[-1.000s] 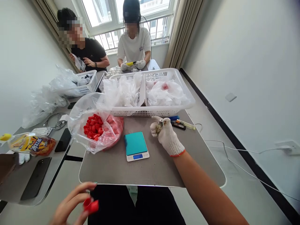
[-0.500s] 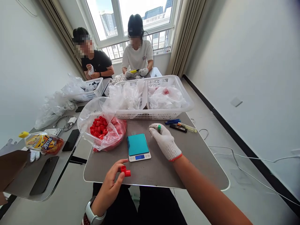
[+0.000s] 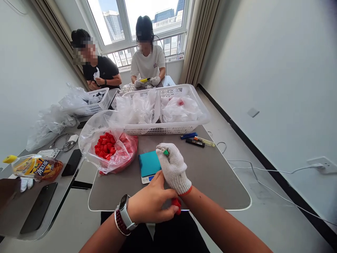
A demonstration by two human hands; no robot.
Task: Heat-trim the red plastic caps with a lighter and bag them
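Fitting (image 3: 176,202) in bright red sits low at the table's near edge, just beside your gloved wrist, one round mouth appearing to face up toward the camera; your fingers hide the rest, so its long axis cannot be told. Your bare left hand (image 3: 155,200) pinches it between thumb and bent fingers, the grip nearly closed, while another finger reaches up across the scale (image 3: 147,163). Your right hand (image 3: 172,167), in a white glove, curls into a loose fist around a green-tipped item (image 3: 165,152), whose short visible length slants from upper left down to the right near your thumb; the fist covers the remainder. Whether the two hands touch is unclear. Half a second earlier, your left hand holds the fitting out to the left, below the scale; now it crosses to your right wrist and covers part of the scale's front. Your right hand, previously clear of the scale, overlaps its right side in view. At left, the bag (image 3: 88,135) of red fittings (image 3: 105,146) remains on the table (image 3: 210,175).
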